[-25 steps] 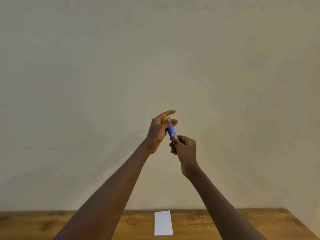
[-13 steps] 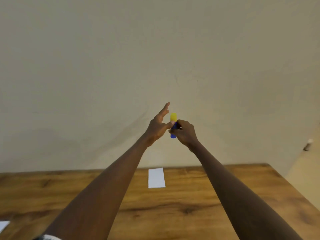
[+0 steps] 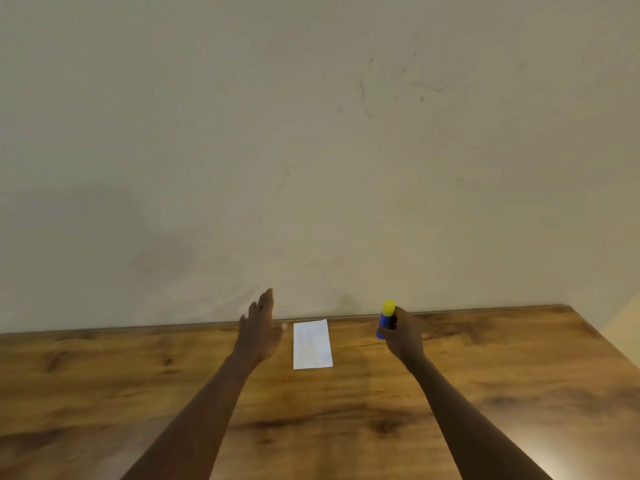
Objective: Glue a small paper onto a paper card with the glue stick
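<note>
A white paper card (image 3: 312, 344) lies flat on the wooden table (image 3: 485, 375) near its far edge. My right hand (image 3: 403, 336) is to the right of the card and grips a blue glue stick (image 3: 386, 318) with its yellow cap on, held upright above the table. My left hand (image 3: 259, 330) hovers just left of the card with fingers spread and nothing in it. No small paper shows in this view.
A plain beige wall (image 3: 311, 150) rises directly behind the table's far edge. The table's right edge (image 3: 606, 341) runs diagonally at the right, with floor beyond it.
The hands have parted: the left let go of the glue stick and moved left of the card, the right carried the stick down to the card's right. The view tilted downward.
</note>
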Available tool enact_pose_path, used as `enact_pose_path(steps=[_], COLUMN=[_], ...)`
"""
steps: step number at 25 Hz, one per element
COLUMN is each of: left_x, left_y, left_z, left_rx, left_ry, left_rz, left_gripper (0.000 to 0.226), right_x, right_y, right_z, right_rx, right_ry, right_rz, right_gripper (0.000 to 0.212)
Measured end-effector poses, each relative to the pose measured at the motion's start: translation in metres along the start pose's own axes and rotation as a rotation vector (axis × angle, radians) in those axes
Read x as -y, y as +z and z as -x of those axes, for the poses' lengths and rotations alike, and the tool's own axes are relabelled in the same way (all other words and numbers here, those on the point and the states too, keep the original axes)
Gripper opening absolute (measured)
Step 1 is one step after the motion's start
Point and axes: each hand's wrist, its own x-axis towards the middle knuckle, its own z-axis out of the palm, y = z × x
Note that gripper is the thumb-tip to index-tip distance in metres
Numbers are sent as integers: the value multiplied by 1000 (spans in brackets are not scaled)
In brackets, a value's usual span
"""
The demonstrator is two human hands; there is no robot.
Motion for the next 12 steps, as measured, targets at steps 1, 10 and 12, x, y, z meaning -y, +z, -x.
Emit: enact_pose_path(steps=[1, 10, 12], left_x=[8, 34, 35], left_y=[9, 46, 45], left_z=[-3, -11, -13], left_rx=[3, 93, 94], left_ry=[-20, -59, -59], left_rz=[-7, -125, -110], left_gripper=[71, 68, 68], right_x=[-9, -44, -48], right_y=[7, 43, 45], right_z=[-7, -18, -20], right_rx=[-14, -64, -51], right_ry=[13, 61, 53], right_rz=[-4, -25, -9], right_gripper=[16, 22, 20])
